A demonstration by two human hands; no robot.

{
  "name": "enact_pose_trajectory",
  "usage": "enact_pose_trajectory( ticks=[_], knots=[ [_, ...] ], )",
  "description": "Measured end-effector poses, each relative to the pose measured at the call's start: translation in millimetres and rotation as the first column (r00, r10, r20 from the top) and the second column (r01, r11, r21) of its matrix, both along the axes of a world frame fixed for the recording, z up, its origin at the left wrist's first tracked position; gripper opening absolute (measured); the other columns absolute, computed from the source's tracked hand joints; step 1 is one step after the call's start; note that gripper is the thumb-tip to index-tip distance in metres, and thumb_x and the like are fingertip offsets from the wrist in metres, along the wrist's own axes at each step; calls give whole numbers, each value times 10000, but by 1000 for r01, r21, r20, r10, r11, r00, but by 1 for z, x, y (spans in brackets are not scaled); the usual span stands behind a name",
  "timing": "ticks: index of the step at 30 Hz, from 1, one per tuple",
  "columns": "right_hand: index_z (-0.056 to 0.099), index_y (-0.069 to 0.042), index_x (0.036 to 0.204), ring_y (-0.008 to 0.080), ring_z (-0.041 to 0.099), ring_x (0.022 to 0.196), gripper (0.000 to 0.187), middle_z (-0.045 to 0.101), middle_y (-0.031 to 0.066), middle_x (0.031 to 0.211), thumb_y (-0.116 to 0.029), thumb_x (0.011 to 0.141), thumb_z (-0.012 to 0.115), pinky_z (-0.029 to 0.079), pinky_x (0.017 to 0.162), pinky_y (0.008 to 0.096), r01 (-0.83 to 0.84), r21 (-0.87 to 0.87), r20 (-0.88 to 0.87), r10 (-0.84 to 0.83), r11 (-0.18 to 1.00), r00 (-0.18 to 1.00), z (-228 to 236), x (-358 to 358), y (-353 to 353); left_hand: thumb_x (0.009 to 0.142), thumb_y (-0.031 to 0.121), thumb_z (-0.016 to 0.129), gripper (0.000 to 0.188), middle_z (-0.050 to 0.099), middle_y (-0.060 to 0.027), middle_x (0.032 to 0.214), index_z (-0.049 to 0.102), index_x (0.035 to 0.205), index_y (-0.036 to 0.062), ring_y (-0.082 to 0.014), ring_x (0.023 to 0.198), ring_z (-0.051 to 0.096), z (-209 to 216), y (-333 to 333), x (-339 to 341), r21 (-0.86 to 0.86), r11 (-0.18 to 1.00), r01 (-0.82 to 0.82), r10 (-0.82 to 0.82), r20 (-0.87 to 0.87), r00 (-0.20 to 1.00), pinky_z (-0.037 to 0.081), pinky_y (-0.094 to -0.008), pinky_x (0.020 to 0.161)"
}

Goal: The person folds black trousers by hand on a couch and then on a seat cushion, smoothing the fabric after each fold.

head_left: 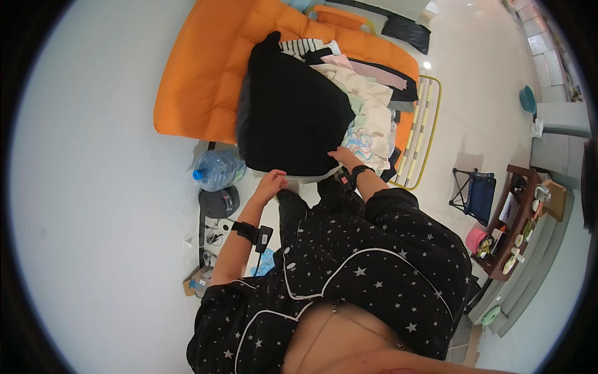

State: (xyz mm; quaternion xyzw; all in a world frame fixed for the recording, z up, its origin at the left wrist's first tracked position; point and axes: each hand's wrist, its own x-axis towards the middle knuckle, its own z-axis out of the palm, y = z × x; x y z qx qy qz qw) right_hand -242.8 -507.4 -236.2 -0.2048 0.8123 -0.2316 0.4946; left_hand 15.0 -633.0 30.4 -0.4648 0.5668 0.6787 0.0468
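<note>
A large black cloth, probably a garment, lies spread over an orange padded lounger in front of me. My left hand pinches its near edge at the left, where a pale strip shows under the black. Farther right, my right hand has its fingers closed on the near right part of the same cloth. Beside it on the right lies a heap of clothes: a cream garment with a coloured print, a pink piece and a striped piece.
A big water bottle with a blue cap and a dark cap are on the left near the wall. The lounger's yellow frame juts out right. Farther right stand a folding stool and a brown wooden table.
</note>
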Motion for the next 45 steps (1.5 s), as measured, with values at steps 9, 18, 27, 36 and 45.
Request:
enact_pose_trajectory(
  ticks=[9, 18, 27, 36, 45],
  knots=[
    [410, -20, 1093, 274, 501, 797, 373, 430, 126, 1008, -177, 810, 595, 515, 684, 460, 275, -106, 627, -150, 955, 764, 235, 26, -93, 810, 427, 564, 603, 567, -157, 926, 407, 1180, -22, -239, 812, 571, 0, -10, 5, -236, 933, 272, -246, 136, 960, 472, -347, 716],
    [503, -37, 964, 153, 534, 830, 181, 518, 39, 909, -150, 834, 558, 524, 681, 303, -13, -486, 474, 276, 874, 836, 336, 80, -124, 729, 399, 653, 828, 499, -268, 1074, 255, 1275, -79, -388, 946, 537, -15, -46, -22, -766, 635, -99, -58, -175, 983, 460, -431, 774],
    [515, -41, 964, 274, 576, 889, 208, 568, 139, 959, -168, 808, 571, 501, 756, 431, 357, 57, 812, -252, 932, 526, 267, 70, -101, 788, 264, 501, 326, 538, -86, 780, 530, 932, -26, -187, 735, 550, -34, -35, 14, -465, 819, -336, 348, -62, 935, 470, -322, 586],
    [513, -14, 908, 286, 560, 858, 206, 541, 186, 980, -177, 800, 579, 491, 754, 410, 326, 127, 786, -296, 937, 544, 220, 92, -98, 797, 212, 491, 245, 550, -63, 777, 551, 884, -9, -153, 682, 537, 9, -7, 54, -356, 892, -278, 244, -138, 960, 460, -289, 610],
    [474, -25, 708, 292, 560, 701, 41, 490, 132, 807, -53, 721, 501, 509, 640, 416, 199, 45, 544, -191, 979, 817, 239, 84, -91, 692, 337, 570, 416, 569, -214, 676, 561, 730, -77, -305, 671, 572, 34, 22, 45, -497, 868, 7, 5, 23, 1000, 439, -371, 625]
  ],
)
